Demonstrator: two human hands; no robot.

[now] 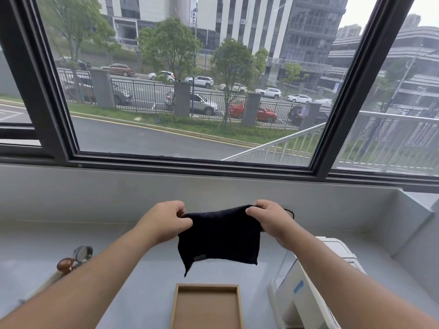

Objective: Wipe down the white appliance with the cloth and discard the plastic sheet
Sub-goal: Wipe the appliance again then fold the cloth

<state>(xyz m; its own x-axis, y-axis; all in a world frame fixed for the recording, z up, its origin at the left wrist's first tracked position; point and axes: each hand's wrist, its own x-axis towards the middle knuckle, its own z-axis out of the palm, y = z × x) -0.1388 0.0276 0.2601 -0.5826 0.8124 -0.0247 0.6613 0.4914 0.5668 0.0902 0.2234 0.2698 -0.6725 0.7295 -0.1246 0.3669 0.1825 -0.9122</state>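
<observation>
A dark navy cloth (219, 238) hangs in the air above the counter, stretched between both hands. My left hand (166, 220) pinches its upper left corner and my right hand (269, 219) pinches its upper right corner. The white appliance (306, 300) stands at the lower right, partly hidden under my right forearm, with a small blue label on its front. A clear plastic sheet (286, 264) seems to lie against the appliance's left side; its outline is faint.
A shallow wooden tray (177, 305) lies on the grey counter (147, 281) straight below the cloth. At the left lie a metal portafilter-like ring (83, 253) and a brown knobbed tool (64, 265). A grey ledge and a large window rise behind.
</observation>
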